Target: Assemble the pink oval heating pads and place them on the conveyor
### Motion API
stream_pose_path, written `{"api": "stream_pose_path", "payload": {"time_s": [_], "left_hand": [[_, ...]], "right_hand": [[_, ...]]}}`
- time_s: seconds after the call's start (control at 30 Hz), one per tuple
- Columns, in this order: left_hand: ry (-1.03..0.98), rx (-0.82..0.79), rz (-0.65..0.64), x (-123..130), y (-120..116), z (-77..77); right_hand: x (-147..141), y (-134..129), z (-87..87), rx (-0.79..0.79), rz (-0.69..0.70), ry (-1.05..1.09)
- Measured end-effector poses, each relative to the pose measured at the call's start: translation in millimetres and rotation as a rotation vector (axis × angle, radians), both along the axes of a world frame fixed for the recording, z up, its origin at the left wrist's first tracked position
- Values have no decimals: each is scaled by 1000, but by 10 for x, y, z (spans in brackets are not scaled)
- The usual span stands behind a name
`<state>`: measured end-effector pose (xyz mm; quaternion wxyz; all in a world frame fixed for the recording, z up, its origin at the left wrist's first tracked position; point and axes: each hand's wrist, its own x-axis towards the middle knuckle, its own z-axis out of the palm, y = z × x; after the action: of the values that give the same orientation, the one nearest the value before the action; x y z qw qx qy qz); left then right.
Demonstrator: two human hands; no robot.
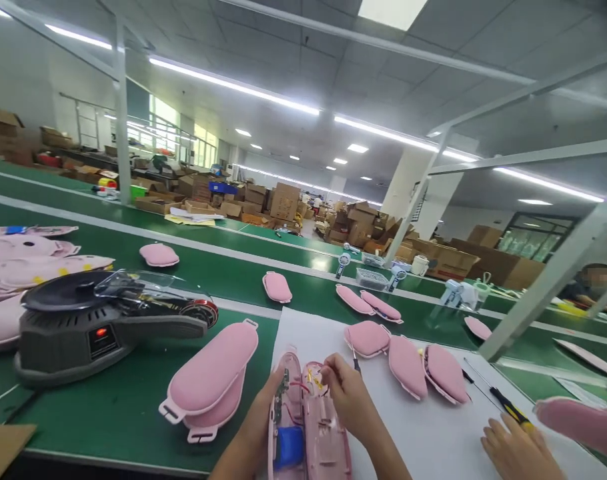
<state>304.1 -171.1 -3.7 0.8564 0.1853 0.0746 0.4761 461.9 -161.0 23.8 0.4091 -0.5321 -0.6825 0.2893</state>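
Observation:
An opened pink casing (327, 430) lies in two halves before me, joined by red wires. One half carries a green circuit board (282, 393) and a blue battery pack (289, 447). My left hand (263, 417) is closed around the outer left side of that half. At the top of the other half my right hand (347, 397) is pinched, beside yellow tape (314, 380); its fingertips hide whatever they hold. A screwdriver (356, 363) with a dark handle lies just beyond my right hand, its shaft across a pink shell (367, 339).
Stacked pink shells (216, 373) and a dark grey machine (83, 333) stand left. More pink shells (406, 365) lie on the white sheet (398, 427). At right, a co-worker's hand (521, 450) rests near a yellow-black screwdriver (508, 405). A metal post (548, 280) rises there.

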Motion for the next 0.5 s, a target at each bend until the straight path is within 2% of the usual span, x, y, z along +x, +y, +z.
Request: {"api": "stream_pose_path", "payload": {"time_s": [0.23, 0.37, 0.5], "left_hand": [[-4, 1, -15, 14, 36, -63], [17, -29, -33, 41, 68, -104], [38, -40, -22, 54, 63, -113]], "right_hand": [[-2, 53, 97, -166, 244, -58], [-85, -9, 126, -206, 280, -51], [-215, -54, 106, -221, 243, -78]]}}
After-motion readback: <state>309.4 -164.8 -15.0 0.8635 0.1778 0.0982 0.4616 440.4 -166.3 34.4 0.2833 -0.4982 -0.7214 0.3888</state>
